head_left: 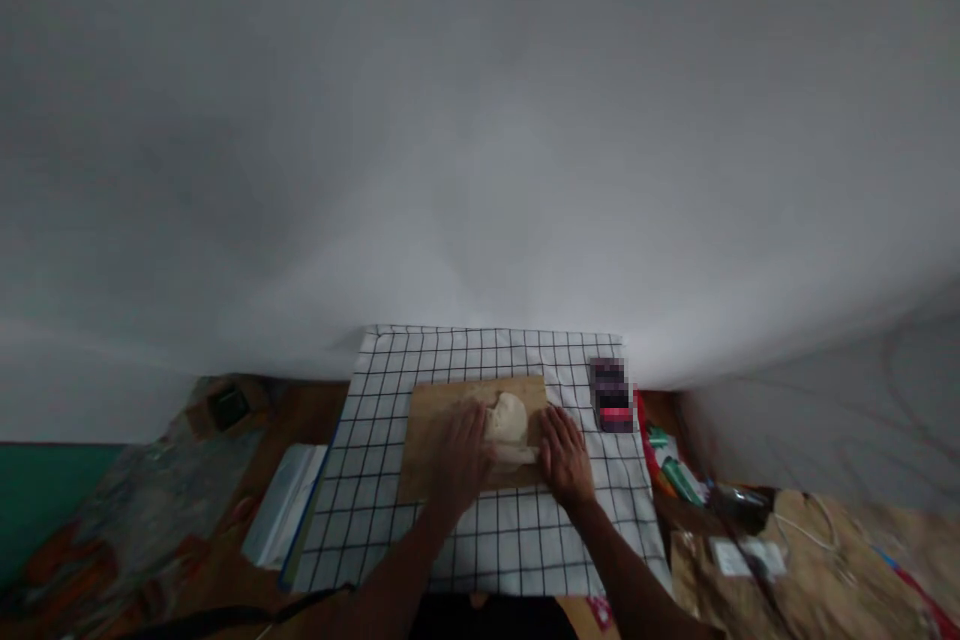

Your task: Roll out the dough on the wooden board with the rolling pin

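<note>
A flattened piece of pale dough lies on a wooden board. Across its near edge runs a light-coloured rolling pin, its two ends covered by my hands. My left hand bears down on the left end, fingers pointing forward and slightly blurred. On the right end rests my right hand, fingers together and bent over the pin beside the board's right edge. Part of the dough's left side is hidden by my left hand.
Under the board is a table covered with a black-and-white checked cloth. A dark pixelated item stands at the table's back right. A white wall rises behind. Bags and boxes crowd the floor on the right.
</note>
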`<state>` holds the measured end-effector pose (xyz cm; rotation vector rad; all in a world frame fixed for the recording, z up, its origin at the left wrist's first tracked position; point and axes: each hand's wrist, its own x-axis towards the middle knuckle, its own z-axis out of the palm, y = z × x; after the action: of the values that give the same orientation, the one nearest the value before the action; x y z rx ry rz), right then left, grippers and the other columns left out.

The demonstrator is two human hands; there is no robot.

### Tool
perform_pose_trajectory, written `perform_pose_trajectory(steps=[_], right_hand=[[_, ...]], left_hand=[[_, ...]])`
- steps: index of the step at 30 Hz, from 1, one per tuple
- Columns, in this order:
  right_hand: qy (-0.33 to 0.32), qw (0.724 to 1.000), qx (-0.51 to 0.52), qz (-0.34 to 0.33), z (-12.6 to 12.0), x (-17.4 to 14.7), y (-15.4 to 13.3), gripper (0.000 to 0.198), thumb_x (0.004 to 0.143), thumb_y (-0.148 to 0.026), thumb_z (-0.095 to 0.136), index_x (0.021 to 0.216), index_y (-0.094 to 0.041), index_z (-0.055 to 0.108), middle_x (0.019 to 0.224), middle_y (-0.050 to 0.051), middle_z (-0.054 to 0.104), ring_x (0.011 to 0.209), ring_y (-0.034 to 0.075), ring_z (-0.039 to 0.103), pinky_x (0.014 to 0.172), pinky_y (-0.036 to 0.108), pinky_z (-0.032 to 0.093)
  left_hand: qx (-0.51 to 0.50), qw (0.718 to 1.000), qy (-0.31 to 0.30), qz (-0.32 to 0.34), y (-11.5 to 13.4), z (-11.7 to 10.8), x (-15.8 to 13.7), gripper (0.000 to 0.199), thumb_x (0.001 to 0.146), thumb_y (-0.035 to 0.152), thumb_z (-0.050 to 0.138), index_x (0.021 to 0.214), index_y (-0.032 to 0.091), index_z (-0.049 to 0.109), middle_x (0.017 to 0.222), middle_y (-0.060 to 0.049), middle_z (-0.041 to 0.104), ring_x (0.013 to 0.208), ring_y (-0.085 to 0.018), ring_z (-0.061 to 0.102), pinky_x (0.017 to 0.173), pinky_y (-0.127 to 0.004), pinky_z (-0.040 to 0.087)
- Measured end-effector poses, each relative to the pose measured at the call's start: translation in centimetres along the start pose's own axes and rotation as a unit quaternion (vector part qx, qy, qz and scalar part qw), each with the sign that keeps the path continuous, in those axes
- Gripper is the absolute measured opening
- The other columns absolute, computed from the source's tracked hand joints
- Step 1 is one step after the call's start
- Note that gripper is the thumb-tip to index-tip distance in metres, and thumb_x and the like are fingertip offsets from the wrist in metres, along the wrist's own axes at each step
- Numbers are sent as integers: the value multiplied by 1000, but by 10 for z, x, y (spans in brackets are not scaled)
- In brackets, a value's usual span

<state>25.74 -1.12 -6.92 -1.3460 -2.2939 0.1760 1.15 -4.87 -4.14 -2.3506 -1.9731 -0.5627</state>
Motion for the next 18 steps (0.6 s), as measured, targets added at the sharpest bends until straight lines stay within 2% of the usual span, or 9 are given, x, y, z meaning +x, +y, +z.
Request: perform_pose_trajectory(steps=[4,6,9,11,14,16,18], right_hand=[[10,999,-24,23,-7,-33,-21,65,102,-32,44,162,-23,20,164,7,32,151,30,29,115,52,40],[34,998,-38,26,-10,-49,-30,66,101,-31,47,162,-24,22,162,6,37,149,30,32,113,50,42],[39,998,-42,-1,-12,-71,-38,66,96,-12,40,157,-36,32,157,-2,45,147,26,36,113,48,39],[30,999,-29,12,-13,-84,-41,69,92,-4,36,152,-37,42,153,-5,50,145,25,38,115,49,34],[18,998,-6,62,-16,-102,-45,60,90,-3,40,138,-34,58,139,-1,63,132,24,51,110,45,36],[-11,996,-6,94,-19,-113,-47,53,87,-4,43,127,-31,64,127,3,68,118,24,59,101,41,42],[-45,991,-28,122,-24,-123,-48,50,82,-2,46,119,-29,67,117,6,70,107,26,61,92,39,44]], left_hand=[[12,1000,9,15,5,-7,-31,80,99,48,47,163,15,14,163,-14,33,151,-32,30,120,-50,34],[15,1000,12,18,5,-8,-47,81,98,48,49,163,15,13,163,-15,32,151,-32,30,119,-50,34],[15,1000,-3,26,0,-4,-70,77,98,48,49,162,17,19,162,-15,36,150,-32,33,119,-51,35],[6,999,-30,12,-2,-3,-76,69,99,46,47,159,18,28,160,-13,40,149,-31,36,118,-50,37],[-17,996,-69,-55,0,-10,-62,54,100,40,45,150,22,45,153,-10,51,140,-28,49,115,-49,42],[-29,990,-85,-105,6,-21,-38,48,97,35,49,143,22,52,146,-10,58,134,-28,55,112,-47,45],[-39,987,-80,-134,14,-35,-6,48,94,23,50,143,21,52,147,-11,56,138,-27,51,114,-45,42]])
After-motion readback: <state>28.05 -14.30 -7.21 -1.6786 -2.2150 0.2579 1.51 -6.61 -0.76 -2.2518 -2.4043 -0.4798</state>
